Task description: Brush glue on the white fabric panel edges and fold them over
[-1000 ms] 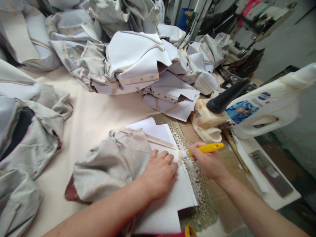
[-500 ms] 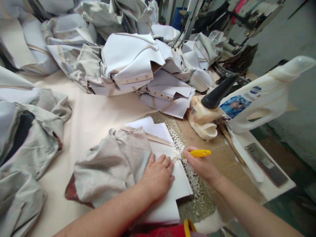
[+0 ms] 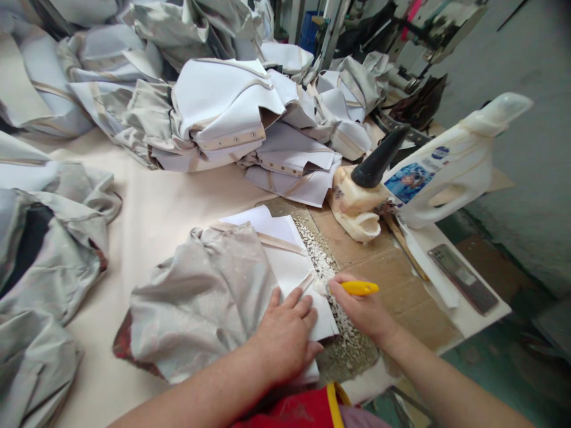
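Beneath the left hand [image 3: 285,330] lies a flat white panel [image 3: 282,261] of smooth sheet material, its right edge on a dark board crusted with white flecks [image 3: 357,342]. That hand rests palm down, fingers slightly spread, pinching nothing. Just to its right, the right hand [image 3: 359,306] pinches a small brush with a smooth yellow handle [image 3: 361,288], its pale tip at the panel's edge. The step in hand appears to be brushing that edge; the next stroke would call for light pressure, with the left hand steadying the panel. Left of the left hand, crumpled silvery-grey fabric [image 3: 209,297] covers part of the panel. Beyond the right hand stand a cream plastic container [image 3: 352,205] and a white plastic jug [image 3: 475,157].
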A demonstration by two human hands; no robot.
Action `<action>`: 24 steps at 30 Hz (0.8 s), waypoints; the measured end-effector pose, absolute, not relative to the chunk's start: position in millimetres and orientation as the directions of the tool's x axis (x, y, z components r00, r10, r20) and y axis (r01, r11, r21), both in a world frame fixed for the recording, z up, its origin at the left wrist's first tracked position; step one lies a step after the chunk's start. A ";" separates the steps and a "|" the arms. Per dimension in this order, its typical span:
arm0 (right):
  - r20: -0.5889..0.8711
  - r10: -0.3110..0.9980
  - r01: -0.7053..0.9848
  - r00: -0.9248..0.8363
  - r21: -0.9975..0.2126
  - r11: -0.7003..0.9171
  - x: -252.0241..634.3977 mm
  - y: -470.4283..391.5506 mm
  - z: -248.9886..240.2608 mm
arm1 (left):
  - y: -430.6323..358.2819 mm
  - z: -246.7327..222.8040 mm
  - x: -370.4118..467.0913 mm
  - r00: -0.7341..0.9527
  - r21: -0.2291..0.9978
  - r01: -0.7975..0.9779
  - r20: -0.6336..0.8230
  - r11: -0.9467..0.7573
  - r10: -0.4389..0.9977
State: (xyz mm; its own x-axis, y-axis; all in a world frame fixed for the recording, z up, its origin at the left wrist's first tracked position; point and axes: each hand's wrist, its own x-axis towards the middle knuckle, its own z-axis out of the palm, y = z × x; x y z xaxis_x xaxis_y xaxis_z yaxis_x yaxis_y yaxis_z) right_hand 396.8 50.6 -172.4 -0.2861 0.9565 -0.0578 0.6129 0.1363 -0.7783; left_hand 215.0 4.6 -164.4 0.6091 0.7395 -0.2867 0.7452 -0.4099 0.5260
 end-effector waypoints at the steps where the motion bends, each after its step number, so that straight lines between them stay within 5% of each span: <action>1: -0.084 0.954 0.631 -0.289 -0.765 0.124 400.3 40.2 -174.3 | 4.2 -165.6 215.3 0.606 0.523 0.747 -0.285 -0.410 0.742; 7: -0.144 0.928 0.692 -0.343 -0.707 0.147 423.6 -22.4 -171.2 | 2.1 -167.5 216.5 0.597 0.512 0.755 -0.278 -0.410 0.752; 14: 0.049 0.965 0.664 -0.259 -0.716 0.214 421.6 -15.7 -156.8 | 0.1 -170.9 218.0 0.594 0.492 0.759 -0.258 -0.426 0.762; 24: -0.048 0.937 0.672 -0.347 -0.710 0.212 428.1 -22.2 -157.3 | -1.2 -174.0 218.8 0.587 0.480 0.765 -0.249 -0.428 0.770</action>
